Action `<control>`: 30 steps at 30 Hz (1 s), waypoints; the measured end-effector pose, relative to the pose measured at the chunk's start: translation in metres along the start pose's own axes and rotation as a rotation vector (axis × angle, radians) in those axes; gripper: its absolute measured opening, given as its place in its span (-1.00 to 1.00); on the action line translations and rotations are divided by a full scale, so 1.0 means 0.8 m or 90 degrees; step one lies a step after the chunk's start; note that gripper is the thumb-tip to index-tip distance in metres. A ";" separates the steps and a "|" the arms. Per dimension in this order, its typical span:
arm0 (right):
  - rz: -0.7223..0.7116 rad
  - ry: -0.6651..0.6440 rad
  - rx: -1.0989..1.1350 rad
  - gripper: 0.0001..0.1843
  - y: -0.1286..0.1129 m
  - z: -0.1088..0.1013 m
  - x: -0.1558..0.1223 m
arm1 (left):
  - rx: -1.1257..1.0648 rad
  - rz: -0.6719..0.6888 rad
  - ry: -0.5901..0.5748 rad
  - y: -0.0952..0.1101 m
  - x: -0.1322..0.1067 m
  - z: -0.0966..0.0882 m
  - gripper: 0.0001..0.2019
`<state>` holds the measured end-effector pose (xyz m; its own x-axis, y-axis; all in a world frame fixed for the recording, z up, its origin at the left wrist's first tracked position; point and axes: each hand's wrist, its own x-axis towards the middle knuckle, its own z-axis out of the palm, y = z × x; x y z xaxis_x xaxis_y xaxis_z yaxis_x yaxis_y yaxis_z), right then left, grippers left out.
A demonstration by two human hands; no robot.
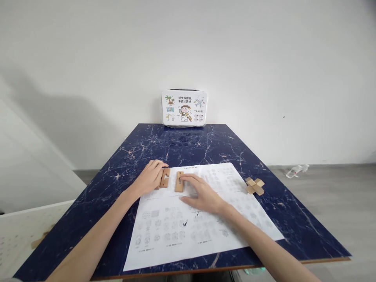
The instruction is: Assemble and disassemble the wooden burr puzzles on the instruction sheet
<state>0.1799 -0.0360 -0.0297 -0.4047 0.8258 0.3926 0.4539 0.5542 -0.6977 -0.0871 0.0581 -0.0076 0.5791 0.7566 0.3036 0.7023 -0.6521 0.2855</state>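
My left hand (150, 178) lies on the table with its fingers curled over a notched wooden piece (165, 177). My right hand (202, 194) rests flat on a printed paper sheet (190, 223), fingertips touching a second wooden piece (179, 181) that lies just right of the first. Both pieces sit near the sheet's far left edge. An assembled wooden cross-shaped puzzle (255, 185) lies at the sheet's right edge, apart from both hands.
The dark blue marbled table (188, 149) stands against a white wall. A white box with cartoon prints (184, 108) stands at the table's far edge. A plastic bottle (296, 170) lies on the grey floor at right. A pale surface (20, 235) sits low left.
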 end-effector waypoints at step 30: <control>0.136 0.007 -0.017 -0.68 -0.013 -0.077 -0.034 | 0.019 -0.049 -0.065 -0.002 -0.008 0.010 -0.38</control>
<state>0.2349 -0.0578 0.0035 -0.2887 0.9257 0.2446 0.5497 0.3694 -0.7493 -0.0881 0.0547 -0.0174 0.5611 0.8065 0.1864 0.7578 -0.5911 0.2764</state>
